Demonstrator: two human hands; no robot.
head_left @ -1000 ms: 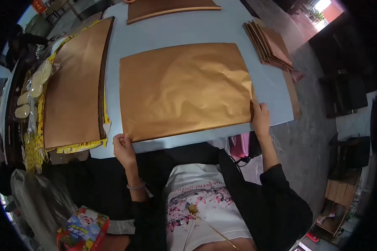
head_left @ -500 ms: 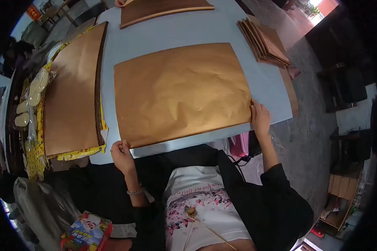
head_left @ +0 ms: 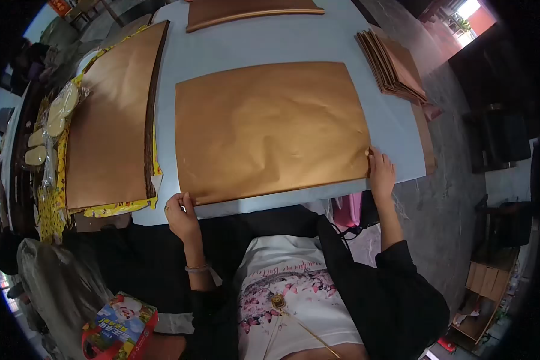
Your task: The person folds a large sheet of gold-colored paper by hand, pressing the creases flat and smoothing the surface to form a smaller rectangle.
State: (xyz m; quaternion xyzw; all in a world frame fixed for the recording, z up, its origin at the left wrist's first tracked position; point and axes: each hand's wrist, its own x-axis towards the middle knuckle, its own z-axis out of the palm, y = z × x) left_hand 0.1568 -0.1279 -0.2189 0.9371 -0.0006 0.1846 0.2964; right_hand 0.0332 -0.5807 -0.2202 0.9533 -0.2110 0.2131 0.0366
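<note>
A large golden-brown paper sheet (head_left: 270,132) lies on the pale blue tabletop (head_left: 234,48), lightly creased. My left hand (head_left: 183,217) pinches its near left corner between thumb and fingers. At the near right corner, my right hand (head_left: 382,174) grips the paper's edge, its fingers bent over it. The near edge between both hands runs almost straight along the table's front.
A stack of brown sheets (head_left: 111,120) lies on yellow wrapping at the left. Folded brown papers (head_left: 393,66) are piled at the back right. Another brown sheet (head_left: 252,8) lies at the far edge. A colourful box (head_left: 123,327) is at the lower left.
The view has shifted slightly, so table and papers appear further right. Both hands remain at the sheet's near corners. The other person's hand at the far sheet is no longer visible.
</note>
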